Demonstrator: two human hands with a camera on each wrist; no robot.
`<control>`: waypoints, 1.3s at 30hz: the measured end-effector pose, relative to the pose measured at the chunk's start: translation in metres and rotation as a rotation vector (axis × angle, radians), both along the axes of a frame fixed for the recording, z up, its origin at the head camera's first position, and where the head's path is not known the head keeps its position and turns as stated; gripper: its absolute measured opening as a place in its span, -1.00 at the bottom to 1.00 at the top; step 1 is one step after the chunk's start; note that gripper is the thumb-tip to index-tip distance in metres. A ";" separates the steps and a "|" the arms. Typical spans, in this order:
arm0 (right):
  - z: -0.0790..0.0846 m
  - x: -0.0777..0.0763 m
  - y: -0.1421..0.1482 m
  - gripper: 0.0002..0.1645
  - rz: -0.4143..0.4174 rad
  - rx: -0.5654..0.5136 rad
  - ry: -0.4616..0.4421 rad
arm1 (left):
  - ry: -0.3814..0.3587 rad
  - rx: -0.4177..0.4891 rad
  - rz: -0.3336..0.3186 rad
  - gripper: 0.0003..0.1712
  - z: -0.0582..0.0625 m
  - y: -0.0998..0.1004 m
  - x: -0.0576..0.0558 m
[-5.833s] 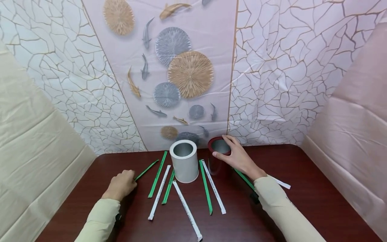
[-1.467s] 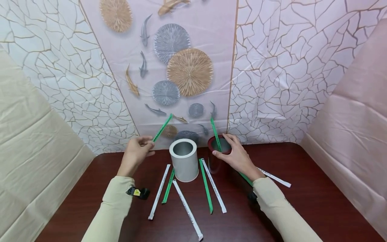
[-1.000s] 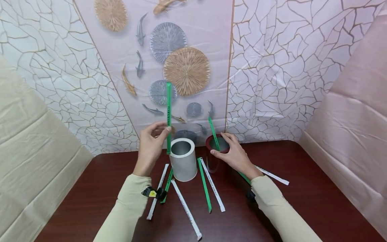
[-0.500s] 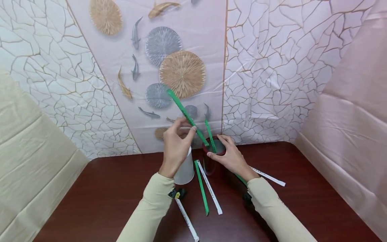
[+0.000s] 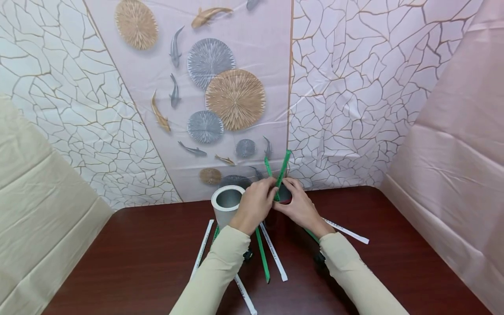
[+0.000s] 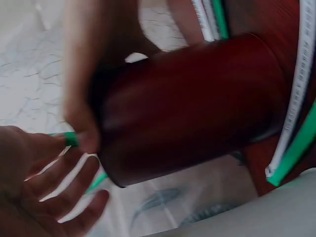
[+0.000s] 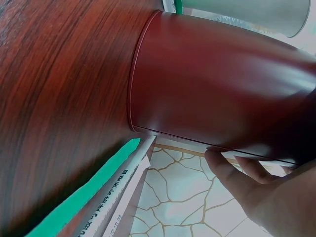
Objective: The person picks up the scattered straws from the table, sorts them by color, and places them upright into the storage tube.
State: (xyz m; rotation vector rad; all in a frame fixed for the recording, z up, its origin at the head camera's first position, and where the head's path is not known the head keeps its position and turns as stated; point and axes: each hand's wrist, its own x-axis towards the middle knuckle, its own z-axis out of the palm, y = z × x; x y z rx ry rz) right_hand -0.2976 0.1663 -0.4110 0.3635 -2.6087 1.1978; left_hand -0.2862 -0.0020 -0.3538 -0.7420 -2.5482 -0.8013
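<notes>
In the head view my left hand (image 5: 256, 203) pinches a green wrapped straw (image 5: 284, 168) standing steeply over the mouth of the dark red canister (image 7: 217, 84). The straw's lower end is hidden behind the fingers. Another green wrapped straw (image 5: 267, 166) leans inside the canister, its upper part sticking out. My right hand (image 5: 301, 208) grips the canister at its rim, thumb on the near side and fingers around the far right. The left wrist view has the pinched straw between thumb and fingertips, close to the right thumb; the other left fingers (image 6: 74, 197) are spread.
A white canister (image 5: 224, 214) stands left of the red one, partly behind my left hand. Green straws (image 5: 262, 258) and white wrapped straws (image 5: 275, 256) lie around both canisters on the dark wooden table (image 5: 130, 253). Another white straw (image 5: 348, 230) lies to the right. Patterned cloth hangs behind.
One green straw has gone into the red canister since the oldest frame. My left hand has picked up another and carried it right, past the white canister. The right hand keeps its grip.
</notes>
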 end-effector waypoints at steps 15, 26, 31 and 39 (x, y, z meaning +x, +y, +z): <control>-0.009 -0.003 -0.008 0.14 0.015 -0.012 -0.001 | -0.014 -0.129 0.169 -0.75 0.009 -0.006 -0.004; -0.003 -0.006 -0.006 0.26 0.015 0.018 -0.026 | -0.214 0.152 0.100 -0.77 0.052 -0.084 0.036; 0.000 -0.007 -0.002 0.24 -0.003 0.028 -0.011 | -0.393 0.291 0.056 -0.73 0.046 -0.110 0.051; -0.001 -0.008 0.001 0.24 0.002 0.025 -0.013 | -0.667 0.492 0.198 -0.74 -0.013 -0.156 0.041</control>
